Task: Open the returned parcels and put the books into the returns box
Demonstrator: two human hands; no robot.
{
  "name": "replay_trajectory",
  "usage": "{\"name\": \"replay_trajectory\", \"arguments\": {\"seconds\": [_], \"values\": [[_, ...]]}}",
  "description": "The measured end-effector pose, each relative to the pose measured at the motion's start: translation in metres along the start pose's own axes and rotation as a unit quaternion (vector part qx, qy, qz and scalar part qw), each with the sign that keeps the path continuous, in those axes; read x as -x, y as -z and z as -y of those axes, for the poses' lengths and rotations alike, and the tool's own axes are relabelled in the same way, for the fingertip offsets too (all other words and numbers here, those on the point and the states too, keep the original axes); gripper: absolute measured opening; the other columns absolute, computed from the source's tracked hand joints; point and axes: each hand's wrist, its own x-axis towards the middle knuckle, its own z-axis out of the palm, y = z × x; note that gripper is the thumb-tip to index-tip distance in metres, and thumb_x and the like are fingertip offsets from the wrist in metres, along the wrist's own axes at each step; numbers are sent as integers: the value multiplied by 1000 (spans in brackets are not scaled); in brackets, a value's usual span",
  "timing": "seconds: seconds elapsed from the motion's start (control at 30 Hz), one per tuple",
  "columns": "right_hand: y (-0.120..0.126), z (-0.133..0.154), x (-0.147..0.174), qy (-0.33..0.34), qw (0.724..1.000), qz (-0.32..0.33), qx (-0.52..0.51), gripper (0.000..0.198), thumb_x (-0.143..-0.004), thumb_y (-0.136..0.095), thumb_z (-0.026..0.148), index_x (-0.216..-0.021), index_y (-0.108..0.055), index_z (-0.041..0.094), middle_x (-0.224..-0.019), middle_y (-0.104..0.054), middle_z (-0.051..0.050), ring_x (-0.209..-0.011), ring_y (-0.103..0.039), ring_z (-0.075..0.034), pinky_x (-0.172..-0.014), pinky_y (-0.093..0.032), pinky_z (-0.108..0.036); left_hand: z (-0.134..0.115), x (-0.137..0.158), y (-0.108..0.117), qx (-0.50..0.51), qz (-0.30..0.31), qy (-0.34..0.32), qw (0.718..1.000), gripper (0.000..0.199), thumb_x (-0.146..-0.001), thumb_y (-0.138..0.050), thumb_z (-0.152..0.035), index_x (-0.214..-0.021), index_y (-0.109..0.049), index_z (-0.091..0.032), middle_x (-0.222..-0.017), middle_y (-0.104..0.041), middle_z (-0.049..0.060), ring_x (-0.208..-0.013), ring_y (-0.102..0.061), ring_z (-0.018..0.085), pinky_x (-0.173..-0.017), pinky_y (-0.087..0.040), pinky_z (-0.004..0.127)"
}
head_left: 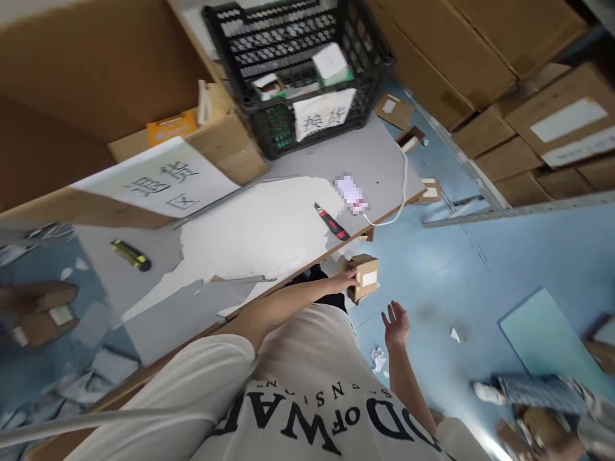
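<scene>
A small cardboard box (364,282) with a white label is below the table's front edge. My left hand (344,280) grips it by its near side, fingers bent around the edge. Over the blue floor, my right hand (396,325) is apart from the box, its fingers spread and nothing in it. On the table (312,153), a red and black utility knife (332,222) lies near the edge closest to the box. A phone (352,193), its screen blurred, lies beyond the knife with a white cable (404,182) plugged in.
A black plastic crate (273,131) holding small boxes stands at the table's back, beside a large open carton (96,64). A yellow and black utility knife (131,255) lies at left. Stacked cartons (509,147) fill the right side. Another person's leg (542,392) shows at lower right.
</scene>
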Motion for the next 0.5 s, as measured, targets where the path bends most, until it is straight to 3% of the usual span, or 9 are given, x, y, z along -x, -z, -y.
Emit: {"name": "replay_trajectory", "arguments": {"seconds": [0.1, 0.17, 0.23, 0.3, 0.37, 0.5], "values": [[-43, 34, -48, 89, 983, 7, -158, 56, -87, -34, 59, -127, -48, 22, -143, -49, -17, -135, -45, -28, -100, -46, -52, -8, 44, 39, 49, -51, -41, 997, 86, -77, -60, -42, -151, -25, -17, -158, -23, 10, -147, -19, 29, -119, -19, 44], [-83, 73, -73, 197, 958, 62, -201, 59, -83, -47, 59, -127, -50, 20, -142, -49, -19, -135, -45, -29, -106, -40, -53, -6, 82, 66, 80, -147, -114, 979, 84, -80, -61, -48, -152, -25, -22, -159, -19, 7, -147, -15, 29, -120, -13, 46], [-126, 118, -87, 300, 920, 135, -212, 62, -82, -53, 58, -128, -50, 18, -143, -48, -19, -134, -45, -29, -109, -36, -53, 4, 122, 90, 112, -272, -182, 938, 84, -81, -60, -56, -151, -26, -23, -159, -17, 7, -148, -14, 29, -121, -10, 47], [-170, 162, -93, 365, 886, 199, -205, 65, -82, -55, 58, -133, -46, 18, -145, -44, -19, -136, -43, -28, -111, -33, -53, 20, 162, 108, 142, -405, -237, 872, 87, -79, -58, -63, -151, -29, -23, -160, -17, 9, -148, -12, 30, -121, -8, 46], [-214, 201, -91, 407, 858, 264, -171, 70, -83, -54, 60, -138, -41, 20, -149, -40, -17, -139, -38, -27, -113, -31, -53, 42, 199, 118, 160, -540, -268, 782, 92, -76, -58, -69, -150, -31, -21, -160, -16, 11, -148, -10, 30, -121, -6, 45], [-298, 248, -71, 466, 789, 393, -83, 76, -83, -49, 64, -146, -32, 24, -153, -32, -13, -143, -30, -28, -115, -24, -56, 91, 266, 104, 177, -754, -231, 589, 102, -70, -57, -77, -150, -30, -21, -161, -13, 11, -148, -5, 30, -122, -8, 41]]}}
